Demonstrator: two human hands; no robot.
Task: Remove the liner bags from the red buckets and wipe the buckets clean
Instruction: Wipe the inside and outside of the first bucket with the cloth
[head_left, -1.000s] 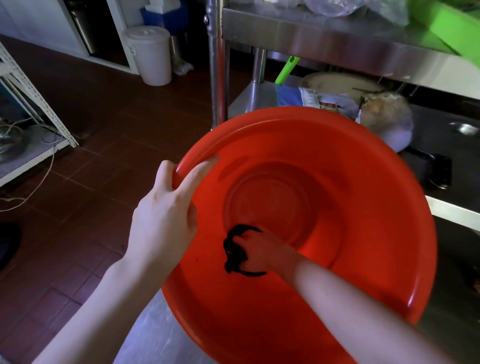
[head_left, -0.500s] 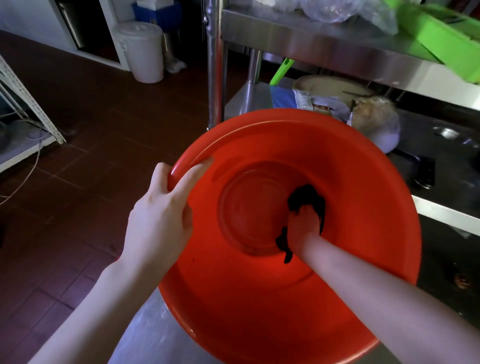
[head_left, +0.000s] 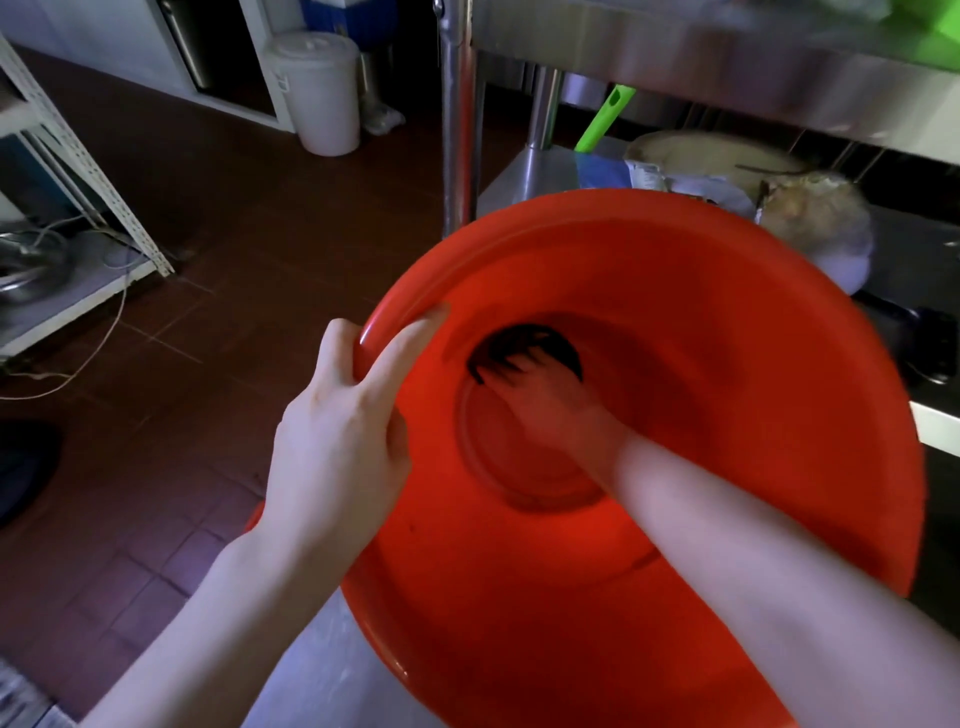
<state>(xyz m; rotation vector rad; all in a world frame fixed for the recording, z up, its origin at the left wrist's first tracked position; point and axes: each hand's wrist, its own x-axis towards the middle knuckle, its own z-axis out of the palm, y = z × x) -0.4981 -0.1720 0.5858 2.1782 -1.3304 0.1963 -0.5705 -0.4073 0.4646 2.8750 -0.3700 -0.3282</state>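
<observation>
A large red bucket (head_left: 727, 322) tilts toward me, its inside bare with no liner bag in view. My left hand (head_left: 337, 441) grips its near-left rim, thumb outside and fingers over the edge. My right hand (head_left: 550, 410) reaches deep inside and holds a dark cloth (head_left: 524, 338) against the far-left edge of the bucket's bottom. The hand and cloth are blurred.
The bucket sits over a steel surface (head_left: 322, 675). Behind it stand a steel table post (head_left: 457, 130), an upper shelf (head_left: 675, 47), and a lower shelf with a green handle (head_left: 605, 119) and bagged items (head_left: 815, 213). A white lidded bin (head_left: 322, 93) and a white rack (head_left: 78, 156) stand on the tiled floor.
My right hand has swept the cloth from the near left of the bottom, past its right side, to the far-left edge. My left hand has kept its grip on the rim.
</observation>
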